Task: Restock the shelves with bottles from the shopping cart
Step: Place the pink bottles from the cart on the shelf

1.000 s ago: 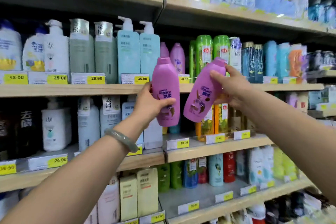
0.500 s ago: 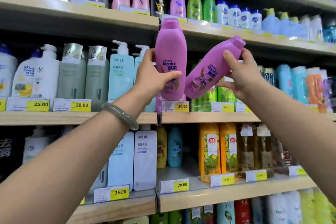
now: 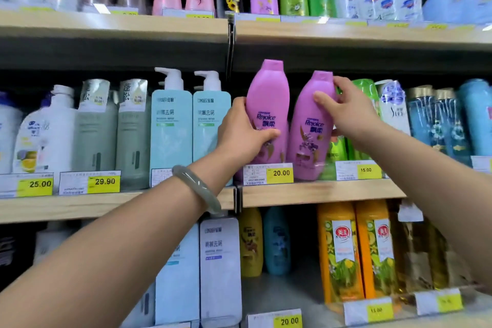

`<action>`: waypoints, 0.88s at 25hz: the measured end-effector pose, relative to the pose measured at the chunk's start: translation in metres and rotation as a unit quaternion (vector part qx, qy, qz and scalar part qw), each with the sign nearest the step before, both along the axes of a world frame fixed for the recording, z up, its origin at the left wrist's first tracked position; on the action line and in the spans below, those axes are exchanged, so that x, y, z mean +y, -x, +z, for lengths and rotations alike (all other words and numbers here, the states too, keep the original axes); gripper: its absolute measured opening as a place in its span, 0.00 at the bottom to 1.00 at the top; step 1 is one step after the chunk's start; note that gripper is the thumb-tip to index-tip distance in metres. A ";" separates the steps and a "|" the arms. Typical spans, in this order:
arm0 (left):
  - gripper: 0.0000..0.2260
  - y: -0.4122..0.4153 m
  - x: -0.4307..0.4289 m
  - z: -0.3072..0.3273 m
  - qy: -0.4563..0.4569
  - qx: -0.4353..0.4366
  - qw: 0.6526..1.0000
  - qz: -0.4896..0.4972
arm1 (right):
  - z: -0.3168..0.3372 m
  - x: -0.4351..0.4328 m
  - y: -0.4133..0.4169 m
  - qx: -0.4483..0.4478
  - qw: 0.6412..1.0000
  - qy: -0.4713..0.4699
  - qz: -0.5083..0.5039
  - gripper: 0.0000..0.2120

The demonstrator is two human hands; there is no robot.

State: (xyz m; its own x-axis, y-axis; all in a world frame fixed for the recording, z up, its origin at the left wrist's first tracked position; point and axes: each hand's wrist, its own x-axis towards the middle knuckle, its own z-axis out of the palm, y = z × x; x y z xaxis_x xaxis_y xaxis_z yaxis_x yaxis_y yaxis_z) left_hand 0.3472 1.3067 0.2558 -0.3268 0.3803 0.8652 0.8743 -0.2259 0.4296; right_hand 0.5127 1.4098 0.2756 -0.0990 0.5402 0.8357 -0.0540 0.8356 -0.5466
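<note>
Gripping one purple bottle (image 3: 267,104) in my left hand (image 3: 243,132) and another (image 3: 310,125) in my right hand (image 3: 348,112), I set both onto the middle shelf (image 3: 319,192) above the 20.00 tag (image 3: 269,173), neither released yet.

The slot on the middle shelf (image 3: 319,192) is filled by two purple bottles (image 3: 267,104). It is hemmed by teal pump bottles (image 3: 210,125) leftward and green bottles (image 3: 364,93) rightward; open room is left above the caps.
</note>
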 end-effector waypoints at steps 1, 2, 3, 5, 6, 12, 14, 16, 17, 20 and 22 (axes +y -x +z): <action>0.33 0.001 0.005 0.000 0.010 -0.015 1.000 -0.003 | 0.003 0.005 0.002 -0.015 1.000 0.003 -0.019 0.17; 0.35 0.002 0.011 -0.001 0.018 -0.035 0.999 -0.011 | 0.007 0.010 0.004 -0.023 0.999 0.007 -0.034 0.19; 0.36 0.002 0.015 -0.001 0.022 -0.047 0.999 -0.015 | 0.010 0.014 0.006 -0.026 0.999 0.012 -0.045 0.21; 0.36 0.002 0.024 -0.001 0.038 -0.062 0.997 0.007 | 0.016 0.021 0.010 -0.043 0.996 0.007 -0.075 0.23; 0.37 0.004 0.027 -0.001 0.043 -0.072 0.996 0.010 | 0.017 0.021 0.012 -0.061 0.993 0.001 -0.097 0.22; 0.32 0.008 0.032 -0.006 0.088 -0.067 0.993 0.043 | 0.019 0.022 0.028 -0.111 0.974 -0.022 -0.194 0.21; 0.29 0.006 0.028 -0.006 0.089 -0.034 0.992 0.083 | 0.021 0.022 0.033 -0.123 0.969 -0.018 -0.211 0.22; 0.28 0.003 0.026 -0.008 0.086 -0.010 0.990 0.111 | 0.022 0.022 0.035 -0.127 0.966 -0.015 -0.223 0.23; 0.27 0.001 0.025 -0.010 0.091 0.007 0.987 0.134 | 0.022 0.021 0.035 -0.126 0.965 -0.015 -0.228 0.23; 0.30 -0.008 0.018 -0.020 0.093 0.066 0.979 0.167 | 0.018 0.021 0.036 -0.129 0.961 -0.025 -0.244 0.23; 0.31 -0.012 0.012 -0.029 0.085 0.102 0.976 0.175 | 0.012 0.023 0.036 -0.142 0.957 -0.044 -0.249 0.24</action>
